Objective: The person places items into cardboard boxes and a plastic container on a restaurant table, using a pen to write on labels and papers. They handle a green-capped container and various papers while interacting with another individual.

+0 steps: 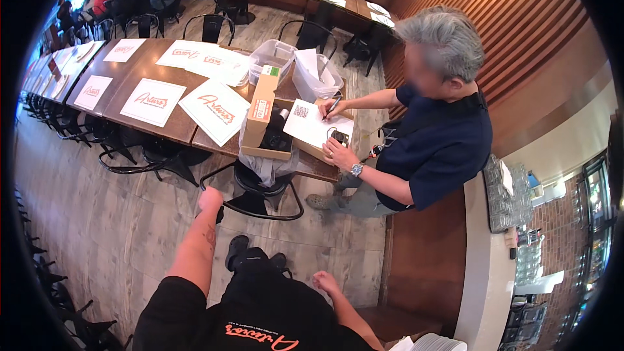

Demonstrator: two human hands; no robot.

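Two clear rectangular plastic bins (305,88) stand next to each other near the end of a long brown wooden table (127,70); the right one holds loose white papers (316,65). In front of them, one open brown cardboard box (272,153) contains black objects (278,135) (too dark to tell apart). At least six white paper placemats with orange lettering (151,103) lie farther left, some overlapping. The hands are well apart: the left hand (209,199) is clamped on the curved rim of one black metal chair (257,207) beside the table, while the right hand (325,283) hangs low, fingers bent, how tightly I cannot tell. One co-worker (442,140) holds one dark pen (333,108) against a white sheet (311,125).
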